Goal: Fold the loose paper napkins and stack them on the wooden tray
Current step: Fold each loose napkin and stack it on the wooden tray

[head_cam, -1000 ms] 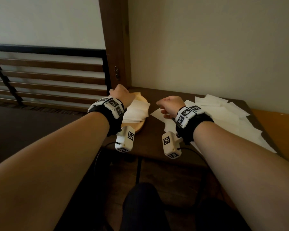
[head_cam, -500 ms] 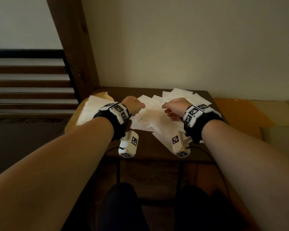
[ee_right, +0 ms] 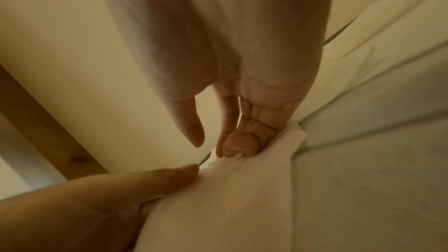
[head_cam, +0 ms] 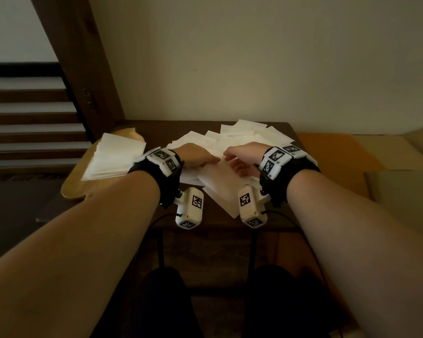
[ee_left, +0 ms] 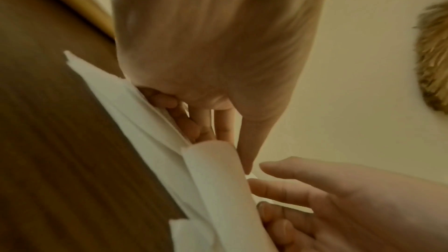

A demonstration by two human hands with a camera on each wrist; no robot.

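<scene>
Both hands work over the scatter of loose napkins (head_cam: 242, 137) at the middle and right of the dark table (head_cam: 154, 129). The left hand (head_cam: 194, 156) lies on the near-left part of the scatter; in the left wrist view its fingers (ee_left: 174, 101) curl down onto the edge of one napkin (ee_left: 213, 179), which bows upward, while the thumb points toward the other hand. The right hand (head_cam: 244, 156) faces it, thumb tips nearly meeting. In the right wrist view its curled fingers (ee_right: 242, 141) pinch a raised, wrinkled part of the same napkin (ee_right: 242, 198) and the thumb stands apart from them.

The wooden tray (head_cam: 74, 189) lies at the left end of the table, overhanging its near-left edge. A stack of folded napkins (head_cam: 115, 158) rests on it, just beside the left wrist band (head_cam: 163, 161).

Surroundings:
- A dark wooden post (head_cam: 81, 64) rises behind the tray, with a slatted railing (head_cam: 27, 113) to its left.
- A plain wall (head_cam: 254, 57) stands directly behind the table.
- An orange surface (head_cam: 327, 147) adjoins the right end of the table.
- White marker-tagged camera units (head_cam: 191, 208) hang under both wrists, over the near part of the table.
- The person's dark-clothed knees (head_cam: 166, 301) sit below the near edge.
</scene>
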